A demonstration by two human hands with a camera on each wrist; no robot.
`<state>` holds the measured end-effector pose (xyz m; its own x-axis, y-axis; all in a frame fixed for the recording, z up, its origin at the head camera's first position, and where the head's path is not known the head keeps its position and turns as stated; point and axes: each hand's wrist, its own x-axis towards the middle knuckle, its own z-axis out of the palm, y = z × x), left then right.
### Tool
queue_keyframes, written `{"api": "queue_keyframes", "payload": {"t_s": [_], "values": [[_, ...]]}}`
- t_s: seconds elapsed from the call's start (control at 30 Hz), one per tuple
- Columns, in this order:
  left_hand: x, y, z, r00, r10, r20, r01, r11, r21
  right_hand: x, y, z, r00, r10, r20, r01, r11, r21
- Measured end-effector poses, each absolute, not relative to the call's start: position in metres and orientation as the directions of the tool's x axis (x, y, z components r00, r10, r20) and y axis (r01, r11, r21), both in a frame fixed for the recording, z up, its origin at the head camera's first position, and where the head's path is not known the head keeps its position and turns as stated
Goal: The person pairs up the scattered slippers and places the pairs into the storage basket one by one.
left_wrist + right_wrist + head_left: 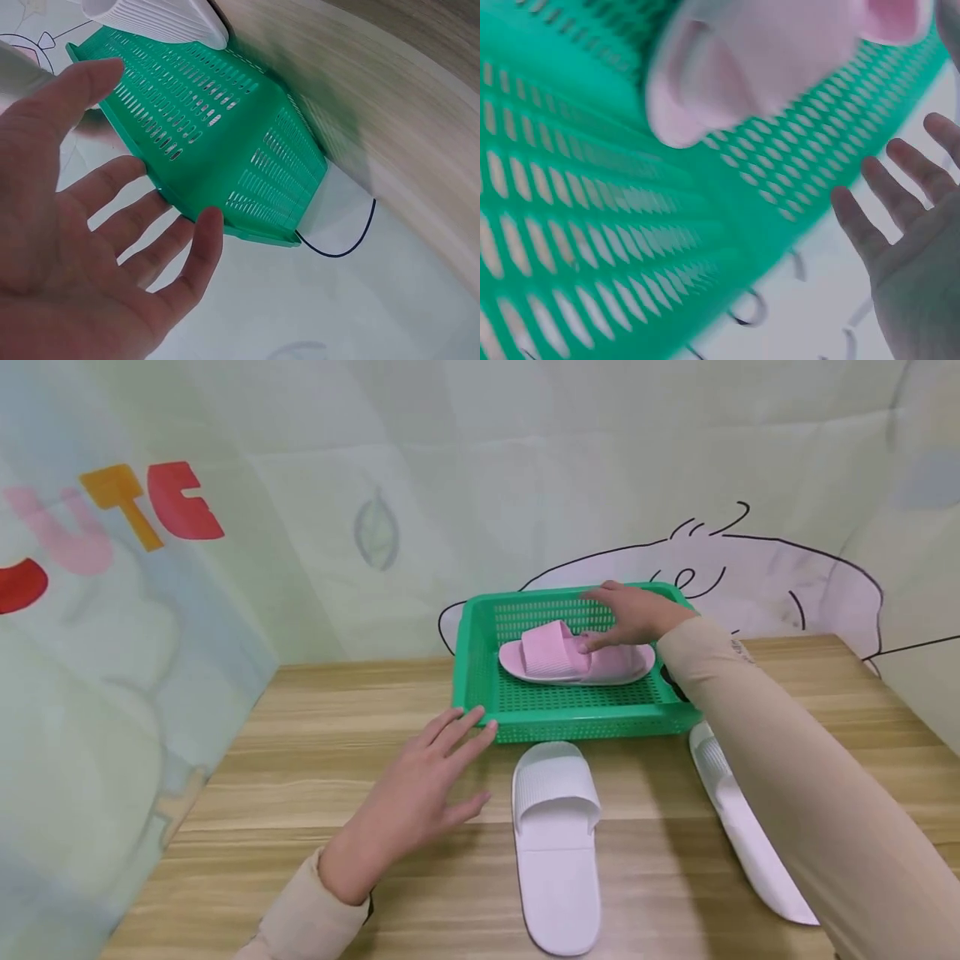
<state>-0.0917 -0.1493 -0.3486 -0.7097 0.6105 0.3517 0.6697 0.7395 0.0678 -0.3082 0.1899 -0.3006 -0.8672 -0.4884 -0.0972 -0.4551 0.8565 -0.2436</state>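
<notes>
A green plastic basket (600,725) with slotted walls stands at the back of the table. Pink slide slippers (546,653) lie inside it, partly covered by my right hand (633,614). That hand hovers over them with its fingers spread; in the right wrist view the fingers (904,191) hold nothing. By the basket's front left corner is my left hand (412,785), its fingers extended. In the left wrist view its fingertips overlap the basket rim (169,196); I cannot tell whether they touch. A white slipper (558,860) lies on the table in front of the basket.
Another white slipper (757,843) lies at the right, partly hidden under my right forearm. Something black (672,683) shows at the basket's right end. Behind the wooden table (315,735) hangs a printed backdrop (315,510).
</notes>
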Motion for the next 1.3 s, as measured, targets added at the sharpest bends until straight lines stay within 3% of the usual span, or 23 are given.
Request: {"api": "queue_keyframes", "payload": {"t_s": [0.23, 0.5, 1.0, 1.3], "values": [[-0.094, -0.148, -0.348, -0.701, 0.619, 0.354, 0.677, 0.734, 0.056, -0.289, 0.187, -0.263, -0.845, -0.535, 0.003, -0.527, 0.831, -0.179], [-0.100, -0.143, -0.346, -0.690, 0.624, 0.367, 0.685, 0.727, 0.050, -0.239, 0.200, -0.246, -0.825, -0.553, 0.112, -0.564, 0.813, -0.142], [-0.101, -0.143, -0.350, -0.691, 0.622, 0.368, 0.678, 0.735, 0.031, -0.150, 0.219, -0.273, -0.834, -0.516, 0.194, -0.550, 0.797, -0.248], [-0.102, -0.143, -0.353, -0.686, 0.624, 0.374, 0.673, 0.740, 0.002, -0.121, 0.219, -0.302, -0.871, -0.480, 0.106, -0.490, 0.836, -0.245]]}}
